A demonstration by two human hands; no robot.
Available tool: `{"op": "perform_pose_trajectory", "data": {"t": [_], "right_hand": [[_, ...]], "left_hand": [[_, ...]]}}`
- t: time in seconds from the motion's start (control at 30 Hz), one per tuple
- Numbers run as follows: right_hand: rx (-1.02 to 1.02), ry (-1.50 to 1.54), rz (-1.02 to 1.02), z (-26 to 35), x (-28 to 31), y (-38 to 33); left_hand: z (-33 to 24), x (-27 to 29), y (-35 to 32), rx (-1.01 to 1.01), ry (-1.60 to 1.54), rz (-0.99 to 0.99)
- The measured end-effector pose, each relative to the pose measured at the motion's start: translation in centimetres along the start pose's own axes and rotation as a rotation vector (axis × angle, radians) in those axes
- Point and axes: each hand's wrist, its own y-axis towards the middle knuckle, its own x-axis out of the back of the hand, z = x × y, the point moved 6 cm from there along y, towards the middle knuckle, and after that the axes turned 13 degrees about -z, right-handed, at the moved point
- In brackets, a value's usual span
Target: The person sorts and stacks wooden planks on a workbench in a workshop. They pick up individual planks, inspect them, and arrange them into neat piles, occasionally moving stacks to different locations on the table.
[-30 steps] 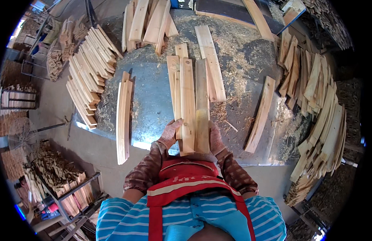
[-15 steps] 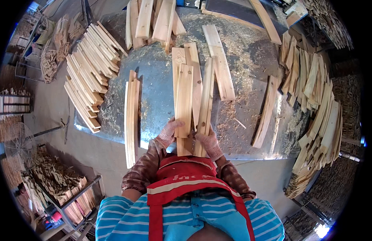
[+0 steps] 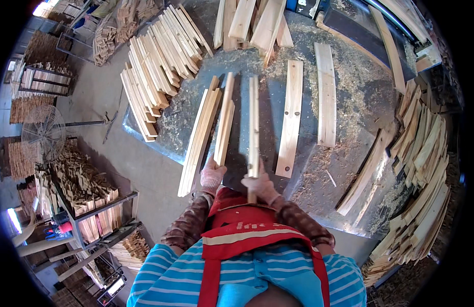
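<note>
My left hand [image 3: 213, 174], in a pale knitted glove, is closed on the near end of a pair of narrow wooden boards [image 3: 225, 130] standing on edge. My right hand [image 3: 261, 185], gloved alike, grips more wooden boards [image 3: 254, 117] on edge; how many is hard to tell. A gap of dark tabletop separates the two bundles. Left of my left hand, a small row of boards [image 3: 198, 146] rests on edge, jutting past the table's near side. To the right of my right hand lies a flat board with dark knots [image 3: 290, 117], and beyond it another flat board [image 3: 326, 97].
The metal table [image 3: 303, 199] is strewn with sawdust. Stacked boards [image 3: 162, 66] line its left side, more boards [image 3: 252, 23] its far side. A single board [image 3: 365, 174] and a large board pile [image 3: 416, 204] are at right. Left on the floor stand a fan [image 3: 43, 133] and a wood-filled rack [image 3: 93, 199].
The boards in my hands have gone from mostly flat and close together to two separate bundles on edge. A knotted board now lies flat to their right. The whole view has shifted, moving the table rightward.
</note>
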Motion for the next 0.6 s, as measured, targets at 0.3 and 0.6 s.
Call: {"op": "perform_pose_trajectory", "data": {"t": [0.3,0.6], "right_hand": [[0.117,-0.793,0.333,0.4,-10.1,2.4],[0.02,-0.583,0.116,1.3,-12.5,6.1]], "left_hand": [[0.9,3.1,0.9,-0.168,-0.042,0.097],[2.1,4.5,9.2,0.071,-0.207,-0.042]]}}
